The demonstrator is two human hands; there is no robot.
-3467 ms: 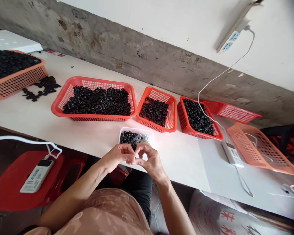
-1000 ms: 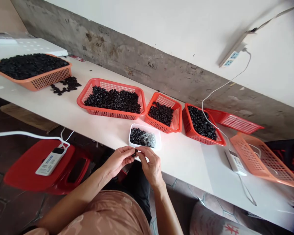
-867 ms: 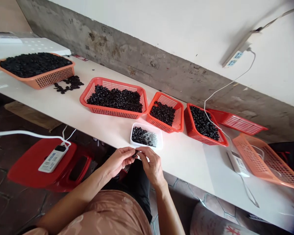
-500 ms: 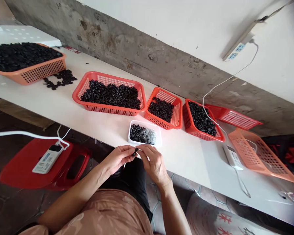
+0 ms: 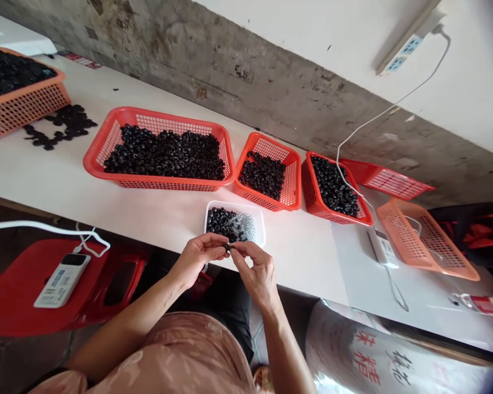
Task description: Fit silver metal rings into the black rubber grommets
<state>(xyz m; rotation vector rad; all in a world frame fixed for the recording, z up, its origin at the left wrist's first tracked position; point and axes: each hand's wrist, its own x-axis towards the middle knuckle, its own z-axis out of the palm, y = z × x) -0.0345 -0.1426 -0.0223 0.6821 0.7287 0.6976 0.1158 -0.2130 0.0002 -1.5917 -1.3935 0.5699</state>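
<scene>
Between the fingertips of both hands is a small black plastic part (image 5: 227, 247), mostly covered by the fingers. My left hand (image 5: 201, 256) pinches it from the left. From the other side my right hand (image 5: 255, 269) closes thumb and forefinger on it; whether a second tiny piece is in those fingers I cannot make out. Just beyond the hands stands a white plastic tub (image 5: 263, 232), with black parts (image 5: 218, 220) on its left and small shiny clear or metallic pieces (image 5: 243, 225) on its right.
A large red basket (image 5: 94, 156), a smaller one (image 5: 296, 180) and a third (image 5: 308, 189) hold black parts along the table. An orange basket (image 5: 28, 112) is heaped at left beside loose black pieces (image 5: 72, 120). A white cable (image 5: 378, 117) hangs across the third basket.
The view has shifted, so baskets appear further left and slightly higher. Both hands stay together at the black part, which now shows less between the fingers.
</scene>
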